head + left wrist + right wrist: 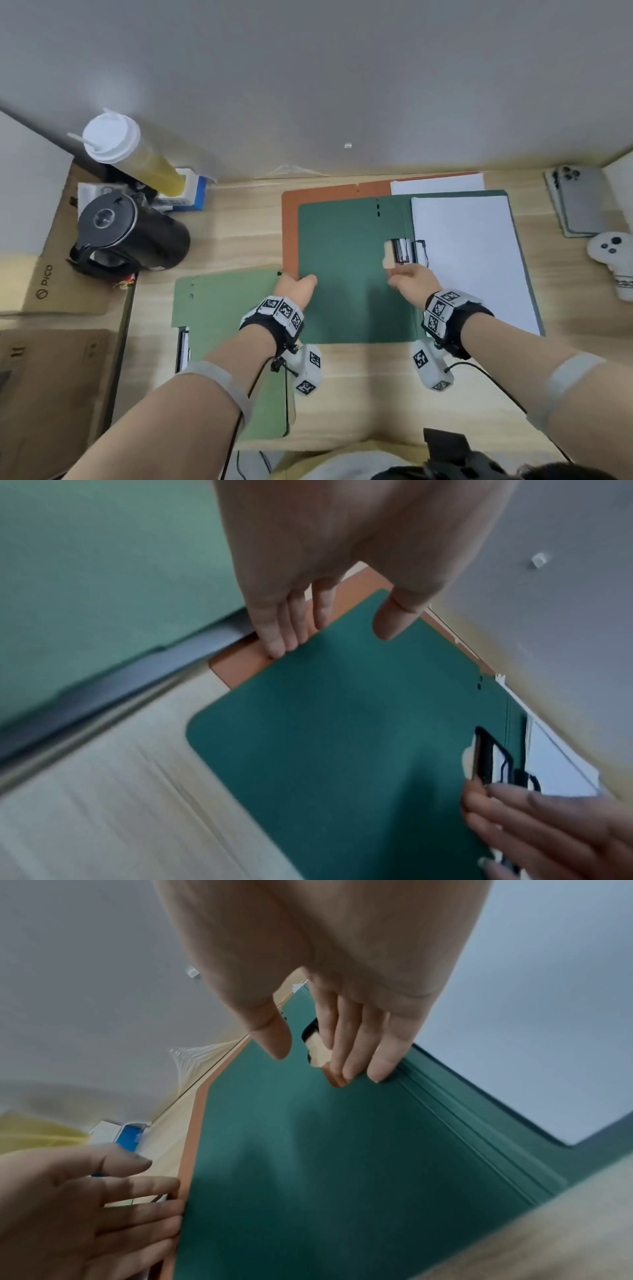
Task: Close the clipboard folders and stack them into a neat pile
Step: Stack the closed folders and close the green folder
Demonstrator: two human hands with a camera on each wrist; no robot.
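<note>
Wooden desk (pixel 239 236) holds a closed light green folder (pixel 222 308), while the dark green folder (pixel 349 274) and orange folder (pixel 318 195) lie open, left hand (pixel 296 286) pinching the dark cover's edge, right hand (pixel 412 279) resting straight-fingered near its spine.

Black wrist straps (pixel 459 322), checkered marker cubes (pixel 281 310), grey armbands (pixel 568 380).

Three clipboard folders (pixel 349 274), two hands (pixel 296 286), two phones (pixel 579 205), one kettle (pixel 130 236), one lidded cup (pixel 113 138), one controller (pixel 613 253)
</note>
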